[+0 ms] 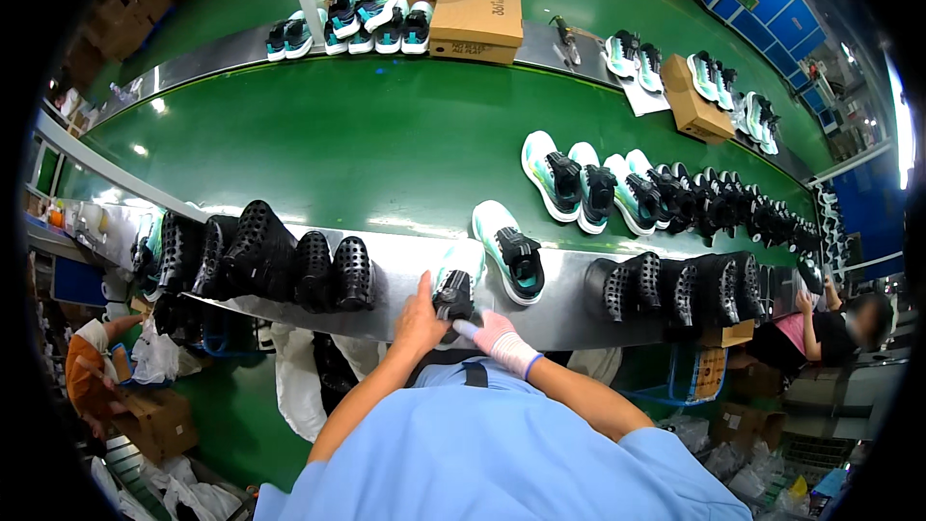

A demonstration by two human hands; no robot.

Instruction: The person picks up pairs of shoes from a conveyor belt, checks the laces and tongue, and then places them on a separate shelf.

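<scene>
A mint-and-white sneaker with a black collar and heel sits on the metal ledge right in front of me, toe pointing away. Along its left side lies my left hand, bare, its fingers closed against the shoe. My right hand, in a thin pale glove with a striped cuff, has its fingers drawn together at the heel; part of the heel is hidden by the hands. Just right of it stands a matching sneaker with a black piece in its opening, which neither hand touches.
Black studded forms stand on the ledge to the left, and more black forms to the right. Beyond runs a green conveyor belt carrying a row of sneakers. A cardboard box and shoes line the far ledge. Co-workers are at both sides.
</scene>
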